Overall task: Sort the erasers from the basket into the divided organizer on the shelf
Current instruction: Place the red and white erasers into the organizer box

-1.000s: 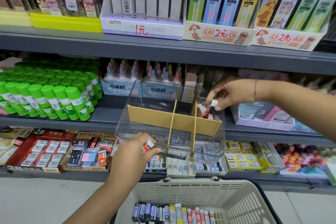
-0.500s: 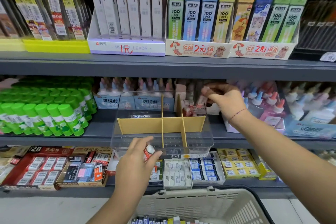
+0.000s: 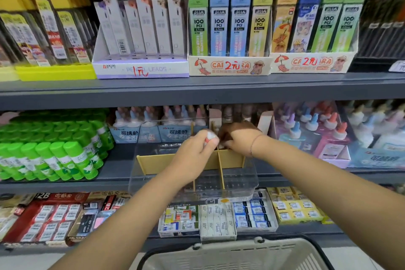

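Note:
A clear plastic organizer with tan cardboard dividers stands on the middle shelf. My left hand is raised over its middle, fingers closed on a small red and white eraser. My right hand reaches into the back right compartment, fingers curled down; whether it holds anything is hidden. The cream basket sits at the bottom edge, its contents out of view.
Green glue sticks crowd the shelf left of the organizer, and glue bottles stand to its right. Boxed erasers fill the shelf below. Pencil lead boxes line the top shelf.
My left hand rose from the organizer's front edge to above its middle, carrying the eraser. My right hand dipped lower into the back right compartment. The view tilted up, hiding the basket's erasers.

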Demonstrator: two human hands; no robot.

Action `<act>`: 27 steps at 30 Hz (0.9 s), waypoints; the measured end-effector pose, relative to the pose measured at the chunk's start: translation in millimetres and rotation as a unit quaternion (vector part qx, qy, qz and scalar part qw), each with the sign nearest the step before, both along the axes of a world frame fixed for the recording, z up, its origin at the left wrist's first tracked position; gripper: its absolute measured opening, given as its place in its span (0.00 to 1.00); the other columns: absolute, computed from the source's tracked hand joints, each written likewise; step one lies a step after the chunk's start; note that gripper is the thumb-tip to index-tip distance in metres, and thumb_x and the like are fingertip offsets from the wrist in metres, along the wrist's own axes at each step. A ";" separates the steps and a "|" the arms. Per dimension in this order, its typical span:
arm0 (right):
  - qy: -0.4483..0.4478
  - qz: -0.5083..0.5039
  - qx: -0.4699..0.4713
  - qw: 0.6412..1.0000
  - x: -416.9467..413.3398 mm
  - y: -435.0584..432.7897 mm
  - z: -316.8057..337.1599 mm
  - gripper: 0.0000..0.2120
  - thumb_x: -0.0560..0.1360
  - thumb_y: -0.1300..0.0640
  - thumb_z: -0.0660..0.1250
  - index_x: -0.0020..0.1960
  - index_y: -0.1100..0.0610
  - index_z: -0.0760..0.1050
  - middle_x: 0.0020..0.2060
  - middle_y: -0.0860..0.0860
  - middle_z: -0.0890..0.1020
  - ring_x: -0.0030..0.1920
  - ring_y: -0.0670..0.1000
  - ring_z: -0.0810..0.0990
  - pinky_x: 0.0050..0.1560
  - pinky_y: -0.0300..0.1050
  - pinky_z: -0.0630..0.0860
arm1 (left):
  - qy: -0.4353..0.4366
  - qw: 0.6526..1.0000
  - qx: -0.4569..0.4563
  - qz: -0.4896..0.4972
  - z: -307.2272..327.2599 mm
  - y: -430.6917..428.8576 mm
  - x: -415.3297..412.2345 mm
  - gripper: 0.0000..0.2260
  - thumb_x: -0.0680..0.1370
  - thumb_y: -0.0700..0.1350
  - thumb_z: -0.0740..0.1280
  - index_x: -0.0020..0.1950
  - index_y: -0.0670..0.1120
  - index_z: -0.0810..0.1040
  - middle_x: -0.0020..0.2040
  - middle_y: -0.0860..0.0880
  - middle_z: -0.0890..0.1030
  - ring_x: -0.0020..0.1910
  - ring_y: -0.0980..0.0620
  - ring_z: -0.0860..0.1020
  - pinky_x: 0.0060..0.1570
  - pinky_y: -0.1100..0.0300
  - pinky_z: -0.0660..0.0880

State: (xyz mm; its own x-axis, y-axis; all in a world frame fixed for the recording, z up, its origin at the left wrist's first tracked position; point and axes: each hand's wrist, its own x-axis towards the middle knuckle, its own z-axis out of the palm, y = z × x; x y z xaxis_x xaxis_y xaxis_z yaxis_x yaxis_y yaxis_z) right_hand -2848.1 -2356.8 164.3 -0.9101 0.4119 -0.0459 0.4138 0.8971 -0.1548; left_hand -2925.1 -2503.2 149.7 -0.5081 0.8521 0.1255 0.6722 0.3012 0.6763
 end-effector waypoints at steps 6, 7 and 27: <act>-0.012 0.022 -0.056 0.998 8.5 4.4 10.9 0.16 0.77 0.62 0.58 0.65 0.56 0.67 0.49 0.53 0.77 0.45 0.53 0.75 0.42 0.40 0.69 | 0.049 0.997 -0.055 -0.027 2.9 28.0 -10.9 0.11 0.83 0.53 0.52 0.58 0.49 0.68 0.49 0.44 0.76 0.53 0.42 0.75 0.53 0.51 0.71; -0.009 0.020 -0.072 0.997 8.6 5.0 12.4 0.16 0.77 0.63 0.58 0.65 0.57 0.66 0.47 0.51 0.76 0.42 0.51 0.74 0.39 0.37 0.69 | 0.053 0.997 -0.053 -0.025 1.4 28.8 -13.3 0.11 0.83 0.53 0.52 0.59 0.49 0.68 0.53 0.43 0.75 0.55 0.42 0.74 0.55 0.50 0.70; -0.014 -0.233 -0.565 0.792 -16.8 18.5 26.3 0.13 0.83 0.64 0.48 0.54 0.68 0.70 0.51 0.64 0.77 0.65 0.61 0.72 0.40 0.42 0.80 | 0.103 0.994 -0.026 -0.013 -17.8 36.4 -25.0 0.10 0.83 0.53 0.52 0.57 0.48 0.67 0.53 0.43 0.78 0.53 0.42 0.74 0.51 0.51 0.71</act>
